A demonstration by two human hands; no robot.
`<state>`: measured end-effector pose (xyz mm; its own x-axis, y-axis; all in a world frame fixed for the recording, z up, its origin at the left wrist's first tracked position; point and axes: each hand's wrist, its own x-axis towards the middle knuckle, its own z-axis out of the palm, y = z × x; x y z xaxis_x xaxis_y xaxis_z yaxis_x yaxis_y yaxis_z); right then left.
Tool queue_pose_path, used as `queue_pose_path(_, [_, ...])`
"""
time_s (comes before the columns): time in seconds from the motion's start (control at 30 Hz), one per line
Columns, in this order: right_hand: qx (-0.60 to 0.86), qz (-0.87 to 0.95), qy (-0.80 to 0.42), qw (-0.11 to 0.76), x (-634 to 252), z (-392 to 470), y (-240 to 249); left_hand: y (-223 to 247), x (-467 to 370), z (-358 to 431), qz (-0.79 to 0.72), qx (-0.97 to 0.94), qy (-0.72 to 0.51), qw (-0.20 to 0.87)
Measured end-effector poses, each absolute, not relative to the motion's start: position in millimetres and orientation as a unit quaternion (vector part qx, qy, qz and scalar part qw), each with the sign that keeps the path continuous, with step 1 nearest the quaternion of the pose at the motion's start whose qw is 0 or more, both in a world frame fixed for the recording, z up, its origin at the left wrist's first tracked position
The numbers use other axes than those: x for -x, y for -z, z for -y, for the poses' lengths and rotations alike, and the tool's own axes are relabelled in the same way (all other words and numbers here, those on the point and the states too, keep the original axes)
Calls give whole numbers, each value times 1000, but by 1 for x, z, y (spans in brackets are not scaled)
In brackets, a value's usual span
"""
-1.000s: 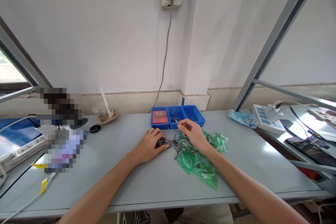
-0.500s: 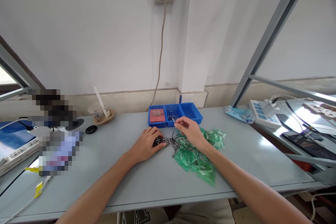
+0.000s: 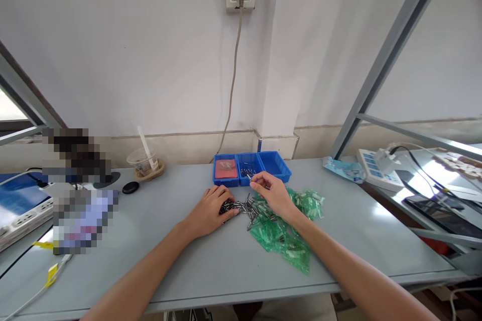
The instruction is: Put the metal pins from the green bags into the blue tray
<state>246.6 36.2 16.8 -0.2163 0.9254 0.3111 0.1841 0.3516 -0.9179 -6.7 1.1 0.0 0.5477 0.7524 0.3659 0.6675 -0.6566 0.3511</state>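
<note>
My left hand (image 3: 211, 211) rests on the table, its fingers and thumb curled round a heap of small metal pins (image 3: 228, 206). More loose pins spread to the right of it, up to a crumpled green plastic bag (image 3: 280, 235) with small pieces in and on it. Above the bag, my right hand (image 3: 273, 191) is closed in a pinch at the near edge of the blue three-part tray (image 3: 289, 176). A small bright pin end seems to show at its fingertips. Several pins lie in the tray's middle compartment; a pink piece (image 3: 225, 174) lies in the left one.
Left on the table are a clear cup (image 3: 141, 160) with a straw, a black round lid (image 3: 130, 187) and a power strip (image 3: 30, 218). On the right stand a light-blue packet (image 3: 342, 169), another power strip (image 3: 378, 170) and a grey metal frame (image 3: 376, 75).
My right hand keeps its pinch near the middle compartment, and the metal piece at its fingertips shows less. My left hand stays round the heap. The whole view has shifted slightly.
</note>
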Motion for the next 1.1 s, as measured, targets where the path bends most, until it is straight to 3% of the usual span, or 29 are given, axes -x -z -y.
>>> queue_pose_path(0.6, [433, 685, -330, 484, -245, -34, -17, 1, 8, -2, -398, -876, -262, 76])
queue_pose_path(0.9, [380, 597, -527, 471, -244, -29, -22, 1, 8, -2, -401, -876, -254, 82])
queue_pose_path(1.1, [370, 578, -541, 485, -242, -30, -22, 1, 9, -2, -399, -876, -257, 81])
